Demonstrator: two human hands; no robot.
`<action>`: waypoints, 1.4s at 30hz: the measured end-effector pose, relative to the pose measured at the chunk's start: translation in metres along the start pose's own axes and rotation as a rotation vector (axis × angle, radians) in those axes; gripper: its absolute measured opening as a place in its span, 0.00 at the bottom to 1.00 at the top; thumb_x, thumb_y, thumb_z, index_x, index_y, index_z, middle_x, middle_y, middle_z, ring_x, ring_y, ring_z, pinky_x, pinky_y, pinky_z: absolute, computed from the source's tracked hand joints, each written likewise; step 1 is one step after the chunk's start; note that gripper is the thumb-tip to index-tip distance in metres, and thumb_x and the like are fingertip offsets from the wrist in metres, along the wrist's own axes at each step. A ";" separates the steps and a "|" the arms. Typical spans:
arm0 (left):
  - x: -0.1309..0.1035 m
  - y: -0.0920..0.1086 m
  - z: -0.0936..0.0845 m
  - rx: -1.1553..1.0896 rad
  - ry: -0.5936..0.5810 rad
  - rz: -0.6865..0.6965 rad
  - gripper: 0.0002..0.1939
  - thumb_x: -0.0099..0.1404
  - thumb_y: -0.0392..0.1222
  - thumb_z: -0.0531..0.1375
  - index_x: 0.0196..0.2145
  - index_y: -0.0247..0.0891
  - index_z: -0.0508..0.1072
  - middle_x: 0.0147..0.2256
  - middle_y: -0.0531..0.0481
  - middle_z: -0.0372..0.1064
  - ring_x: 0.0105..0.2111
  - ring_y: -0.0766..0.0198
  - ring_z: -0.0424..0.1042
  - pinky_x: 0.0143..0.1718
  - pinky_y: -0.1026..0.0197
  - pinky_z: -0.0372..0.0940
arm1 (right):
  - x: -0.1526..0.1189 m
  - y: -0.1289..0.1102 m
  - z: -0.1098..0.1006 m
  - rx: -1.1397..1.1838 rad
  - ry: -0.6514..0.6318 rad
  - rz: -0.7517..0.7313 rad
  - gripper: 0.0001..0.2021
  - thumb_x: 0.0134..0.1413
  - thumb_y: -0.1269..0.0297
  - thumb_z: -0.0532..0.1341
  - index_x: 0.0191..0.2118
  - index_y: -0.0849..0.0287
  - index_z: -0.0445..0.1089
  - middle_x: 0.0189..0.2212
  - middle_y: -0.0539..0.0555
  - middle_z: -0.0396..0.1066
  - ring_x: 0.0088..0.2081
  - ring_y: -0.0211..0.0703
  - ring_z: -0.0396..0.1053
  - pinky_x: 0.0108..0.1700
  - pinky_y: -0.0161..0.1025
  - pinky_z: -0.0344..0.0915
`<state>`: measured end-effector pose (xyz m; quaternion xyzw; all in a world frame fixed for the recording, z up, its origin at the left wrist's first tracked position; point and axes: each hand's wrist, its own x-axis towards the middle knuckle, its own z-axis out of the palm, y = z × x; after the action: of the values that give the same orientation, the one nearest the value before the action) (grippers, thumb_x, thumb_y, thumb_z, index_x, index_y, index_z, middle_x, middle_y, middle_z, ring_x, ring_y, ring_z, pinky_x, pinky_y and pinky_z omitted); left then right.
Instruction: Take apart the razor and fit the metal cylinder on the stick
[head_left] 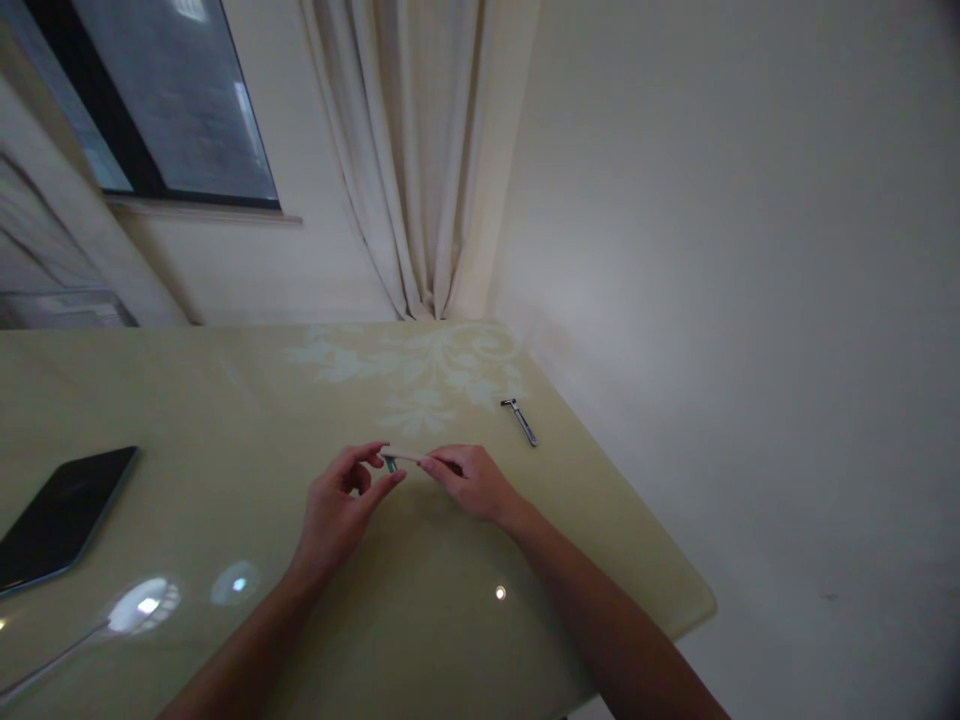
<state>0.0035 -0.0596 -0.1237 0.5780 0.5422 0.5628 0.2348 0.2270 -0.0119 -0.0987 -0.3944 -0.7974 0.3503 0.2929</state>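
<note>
In the middle of the table, my left hand curls its thumb and fingers round the left end of a slim pale stick-like thing. A small teal part sits at that end, between my thumb and forefinger. My right hand pinches the other end between thumb and fingers, knuckles up. Its exact kind is too small to make out, and my fingers hide both ends in part. Beyond my right hand lies a dark razor on the table, its head pointing away, apart from both hands.
The glossy pale-green table has a white floral pattern at its far end. A black tablet lies at the left. A white wall runs along the right edge, and a curtain hangs behind the far edge.
</note>
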 end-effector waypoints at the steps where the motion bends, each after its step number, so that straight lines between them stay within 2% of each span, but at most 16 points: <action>1: 0.000 -0.001 0.000 -0.004 -0.003 -0.001 0.23 0.59 0.57 0.72 0.47 0.41 0.80 0.34 0.53 0.73 0.22 0.71 0.64 0.23 0.67 0.62 | 0.000 0.000 0.000 -0.009 0.007 0.008 0.21 0.73 0.51 0.57 0.32 0.58 0.76 0.25 0.49 0.67 0.30 0.39 0.61 0.34 0.37 0.49; 4: 0.000 -0.001 -0.001 -0.005 -0.015 -0.004 0.23 0.60 0.57 0.72 0.47 0.41 0.80 0.34 0.53 0.73 0.22 0.71 0.64 0.23 0.67 0.62 | 0.000 -0.001 0.000 -0.031 0.052 0.042 0.20 0.72 0.52 0.58 0.31 0.58 0.76 0.25 0.48 0.66 0.29 0.38 0.61 0.34 0.37 0.49; 9: 0.000 -0.001 -0.001 -0.007 -0.022 -0.004 0.22 0.60 0.55 0.72 0.47 0.41 0.80 0.34 0.54 0.73 0.23 0.71 0.64 0.24 0.67 0.63 | 0.000 -0.003 0.002 0.032 0.002 0.007 0.20 0.72 0.52 0.58 0.32 0.59 0.76 0.26 0.49 0.67 0.30 0.38 0.61 0.35 0.36 0.51; 13: 0.001 -0.001 -0.001 -0.021 -0.024 0.012 0.21 0.60 0.54 0.72 0.46 0.41 0.80 0.34 0.54 0.73 0.22 0.71 0.63 0.23 0.67 0.63 | 0.000 -0.002 0.002 -0.002 0.040 0.016 0.20 0.72 0.53 0.58 0.30 0.59 0.75 0.25 0.48 0.65 0.29 0.38 0.61 0.34 0.36 0.50; 20: 0.003 0.002 -0.003 0.005 -0.027 -0.016 0.21 0.60 0.54 0.71 0.46 0.40 0.80 0.34 0.54 0.72 0.22 0.71 0.63 0.24 0.66 0.62 | 0.000 0.000 0.002 -0.038 0.075 0.020 0.19 0.72 0.53 0.58 0.33 0.59 0.78 0.26 0.48 0.68 0.29 0.37 0.62 0.34 0.36 0.52; 24: 0.003 0.001 -0.003 -0.012 -0.021 -0.023 0.22 0.59 0.54 0.71 0.48 0.41 0.80 0.35 0.54 0.72 0.23 0.70 0.64 0.25 0.66 0.63 | 0.000 -0.001 0.002 0.001 0.036 -0.013 0.18 0.72 0.54 0.59 0.35 0.60 0.79 0.27 0.49 0.70 0.30 0.37 0.63 0.34 0.35 0.53; 28: 0.003 -0.001 -0.003 -0.017 -0.019 -0.031 0.23 0.59 0.55 0.71 0.48 0.41 0.80 0.35 0.54 0.71 0.22 0.70 0.63 0.24 0.66 0.62 | 0.001 0.000 0.002 -0.032 0.039 0.009 0.19 0.71 0.55 0.59 0.32 0.60 0.79 0.25 0.49 0.69 0.29 0.37 0.62 0.33 0.35 0.52; 32: 0.004 -0.001 -0.003 -0.024 -0.011 -0.042 0.23 0.59 0.55 0.71 0.48 0.41 0.80 0.34 0.54 0.71 0.22 0.70 0.62 0.24 0.66 0.62 | 0.000 0.001 0.002 0.018 0.007 0.003 0.17 0.71 0.54 0.60 0.39 0.59 0.82 0.28 0.49 0.72 0.30 0.37 0.63 0.33 0.35 0.53; 37: 0.004 0.002 -0.004 -0.022 -0.013 -0.044 0.23 0.59 0.55 0.71 0.48 0.40 0.80 0.35 0.54 0.71 0.22 0.70 0.63 0.24 0.66 0.62 | 0.001 0.002 0.002 -0.018 0.028 0.004 0.17 0.71 0.56 0.60 0.37 0.60 0.82 0.27 0.50 0.72 0.30 0.37 0.64 0.34 0.35 0.54; 42: 0.004 0.001 -0.004 -0.024 0.009 -0.030 0.23 0.59 0.55 0.71 0.48 0.40 0.80 0.35 0.54 0.71 0.22 0.70 0.63 0.24 0.65 0.62 | 0.001 0.001 -0.001 0.018 -0.020 -0.027 0.17 0.71 0.56 0.60 0.38 0.60 0.82 0.27 0.50 0.72 0.29 0.37 0.63 0.33 0.35 0.54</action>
<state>-0.0007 -0.0576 -0.1197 0.5642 0.5452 0.5684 0.2478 0.2277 -0.0105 -0.0985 -0.3772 -0.8024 0.3576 0.2933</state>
